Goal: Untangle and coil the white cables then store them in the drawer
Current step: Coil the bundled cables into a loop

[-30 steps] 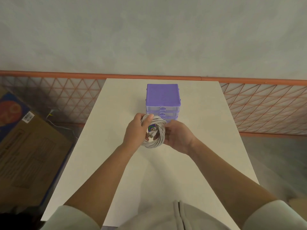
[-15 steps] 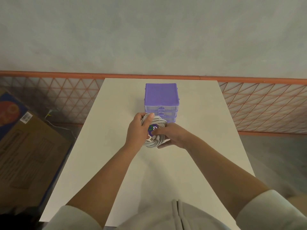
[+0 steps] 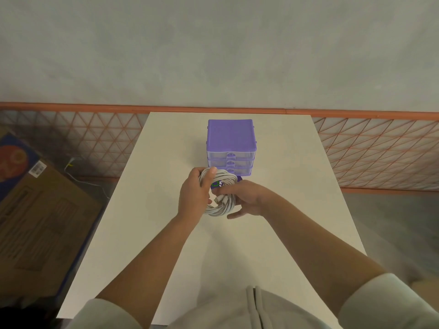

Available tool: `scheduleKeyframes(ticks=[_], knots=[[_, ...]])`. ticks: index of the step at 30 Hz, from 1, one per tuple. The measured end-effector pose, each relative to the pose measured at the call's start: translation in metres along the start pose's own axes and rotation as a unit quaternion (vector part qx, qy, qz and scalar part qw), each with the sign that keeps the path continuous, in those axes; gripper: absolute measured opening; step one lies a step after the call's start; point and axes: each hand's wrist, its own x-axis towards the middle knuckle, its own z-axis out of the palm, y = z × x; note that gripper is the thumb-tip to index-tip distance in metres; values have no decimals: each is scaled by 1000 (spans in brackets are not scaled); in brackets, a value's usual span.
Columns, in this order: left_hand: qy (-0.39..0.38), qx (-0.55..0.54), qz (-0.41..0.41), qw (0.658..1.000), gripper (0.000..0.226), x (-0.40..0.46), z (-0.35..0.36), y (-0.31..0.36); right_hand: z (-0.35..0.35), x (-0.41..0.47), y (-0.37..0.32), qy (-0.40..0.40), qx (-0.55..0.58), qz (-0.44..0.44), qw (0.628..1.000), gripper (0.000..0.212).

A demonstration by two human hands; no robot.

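- Left hand (image 3: 193,194) and right hand (image 3: 247,198) grip the coiled white cables (image 3: 219,193), just before the purple drawer unit (image 3: 231,148).
- Cardboard box (image 3: 40,222) label unreadable.
- White table (image 3: 154,210), grey wall (image 3: 213,48).

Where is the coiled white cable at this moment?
In the head view, the coiled white cable sits mid-frame, held between the left hand and right hand, just in front of the purple drawer unit.

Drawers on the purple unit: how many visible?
3. Stacked in the purple unit: top, middle, bottom, its left part hidden behind the cable coil. All closed.
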Motion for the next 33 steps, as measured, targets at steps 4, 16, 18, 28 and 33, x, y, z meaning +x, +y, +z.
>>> scheduleKeyframes(ticks=[4, 16, 18, 28, 33], knots=[[-11, 7, 0, 1000, 29, 1, 0, 3, -2, -4, -4, 4, -36, 26, 999, 41], [10, 4, 18, 1000, 28, 3, 0, 10, 3, -4, 1, 19, 30, -3, 999, 26], [5, 4, 21, 1000, 26, 4, 1, 10, 6, -3, 2, 52, -13, -1, 999, 41], [8, -33, -5, 999, 24, 1, 6, 8, 5, -2, 3, 110, -73, -37, 991, 37], [14, -53, -14, 998, 29, 5, 3, 9, 3, -4, 3, 71, -40, -112, 990, 49]])
